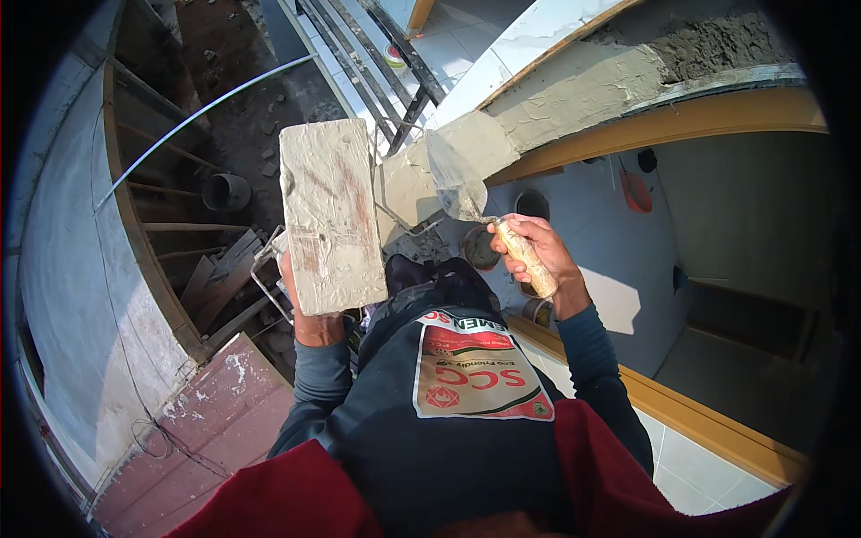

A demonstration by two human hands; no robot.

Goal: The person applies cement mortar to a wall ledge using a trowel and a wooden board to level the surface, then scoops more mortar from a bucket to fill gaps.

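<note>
My left hand [289, 273] is under a rectangular mortar board [332, 215] smeared with pale mortar, holding it up; the board hides most of its fingers. My right hand [543, 247] is wrapped round the pale, worn handle of a trowel [456, 179]. The trowel's thin, mortar-stained blade points away from me, a little right of the board's far half. Beyond it runs a curved wall edge [574, 108] coated with fresh-looking mortar, rougher and darker at the far right. Whether the blade touches this mortar I cannot tell.
Below right, past a yellow-brown frame [682, 421], lies a tiled room with buckets [531, 204] and a red scoop-like thing [637, 193]. Dark metal bars [381, 54] stand ahead. At left are a pale pipe [206, 112], a bucket [226, 193], planks and a reddish ledge [193, 430].
</note>
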